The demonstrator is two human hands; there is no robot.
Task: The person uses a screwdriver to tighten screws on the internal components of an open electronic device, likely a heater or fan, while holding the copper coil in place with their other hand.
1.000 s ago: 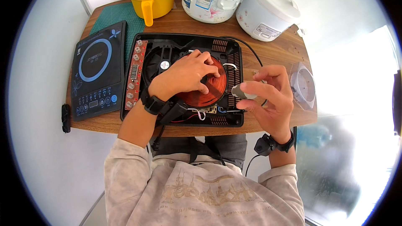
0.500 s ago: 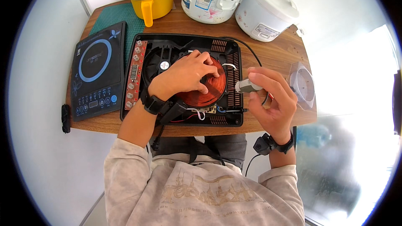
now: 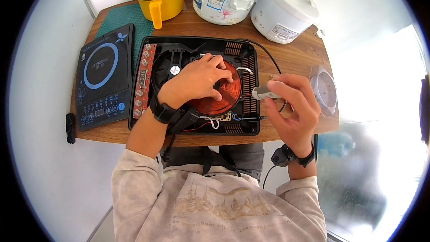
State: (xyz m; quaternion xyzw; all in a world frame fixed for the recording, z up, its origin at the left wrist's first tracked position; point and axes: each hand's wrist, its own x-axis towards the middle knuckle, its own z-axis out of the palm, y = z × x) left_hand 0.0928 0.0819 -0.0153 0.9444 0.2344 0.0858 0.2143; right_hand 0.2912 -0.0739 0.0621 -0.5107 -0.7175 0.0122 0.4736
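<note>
Pressing flat on the copper coil point(image 3: 219, 96) of the opened cooker base point(image 3: 197, 85), the left hand point(image 3: 197, 80) steadies it; the right hand point(image 3: 291, 107) pinches a small grey tool point(image 3: 264, 92), likely needing careful aim next.

Bright daylight, glare blown out right; fisheye bends edges; centre sharp.

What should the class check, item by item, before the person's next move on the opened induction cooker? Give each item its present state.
1. Left hand rests flat on the copper coil: ok.
2. Right hand grips the grey tool: ok.
3. Tool tip seated on a screw: cannot tell, too small.
4. Opened cooker base lies flat on the wooden table: ok.
5. Removed glass top panel lies apart, left of the base: ok.
6. Black cord unplugged: cannot tell.
</note>
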